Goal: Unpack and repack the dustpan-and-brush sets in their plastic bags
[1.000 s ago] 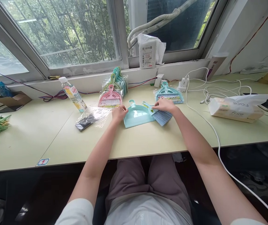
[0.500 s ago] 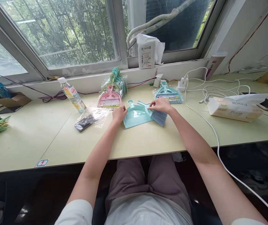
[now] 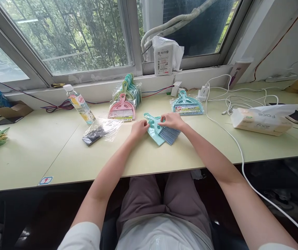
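Observation:
My left hand is closed on the left edge of a light teal dustpan, which is tilted over the table. In my right hand is a small hand brush with grey-blue bristles, pinched near the base of its handle. The brush lies over the dustpan and hides part of it. Behind them stands a wrapped teal dustpan set. A wrapped pink dustpan set leans in front of several green and teal ones.
To the left are a phone under clear plastic wrap and a tilted drink bottle. A tissue pack and white cables lie to the right. One white cable hangs over the table's front edge.
My left hand has moved right and turned the dustpan, so it now appears narrower. My right hand has shifted left with the brush, bringing it further over the dustpan.

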A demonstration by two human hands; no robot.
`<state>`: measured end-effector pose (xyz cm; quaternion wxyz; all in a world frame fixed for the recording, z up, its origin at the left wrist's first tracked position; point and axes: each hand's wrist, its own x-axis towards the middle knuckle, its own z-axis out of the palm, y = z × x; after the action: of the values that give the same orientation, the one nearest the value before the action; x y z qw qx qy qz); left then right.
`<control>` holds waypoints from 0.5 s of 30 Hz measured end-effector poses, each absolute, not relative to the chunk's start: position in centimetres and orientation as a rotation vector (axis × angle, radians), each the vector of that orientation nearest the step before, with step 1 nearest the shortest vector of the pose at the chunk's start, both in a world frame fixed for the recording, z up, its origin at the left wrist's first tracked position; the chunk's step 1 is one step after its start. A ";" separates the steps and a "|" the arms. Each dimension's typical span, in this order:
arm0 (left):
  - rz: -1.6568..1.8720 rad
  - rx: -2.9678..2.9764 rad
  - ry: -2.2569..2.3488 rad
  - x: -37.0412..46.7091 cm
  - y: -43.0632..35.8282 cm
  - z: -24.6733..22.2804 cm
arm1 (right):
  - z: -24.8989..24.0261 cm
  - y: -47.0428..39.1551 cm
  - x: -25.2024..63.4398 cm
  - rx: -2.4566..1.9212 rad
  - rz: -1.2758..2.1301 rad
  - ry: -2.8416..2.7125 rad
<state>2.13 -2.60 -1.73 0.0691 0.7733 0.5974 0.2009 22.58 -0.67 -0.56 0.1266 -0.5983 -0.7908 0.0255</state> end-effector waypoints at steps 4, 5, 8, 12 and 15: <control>0.579 2.455 1.509 2.9 -3.0 -2.1 | -0.3 -1.1 22.4 -1.743 0.142 -2.334; 0.567 2.476 1.437 2.9 -2.9 -2.3 | -0.2 -1.1 22.4 -1.740 0.163 -2.341; 0.553 2.529 1.331 2.6 -2.5 -2.6 | -0.2 -1.0 22.7 -1.718 0.216 -2.346; 0.735 2.738 1.411 1.8 -2.0 -2.6 | -0.6 -0.5 23.2 -1.602 0.292 -2.379; 0.780 2.975 1.376 1.2 -1.8 -2.6 | -1.0 -0.2 23.1 -1.463 0.369 -2.416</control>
<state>1.16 -1.77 -2.64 -0.1137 0.8773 0.4057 0.2299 23.06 -0.21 -1.03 0.1461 -0.5082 -0.8390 0.1283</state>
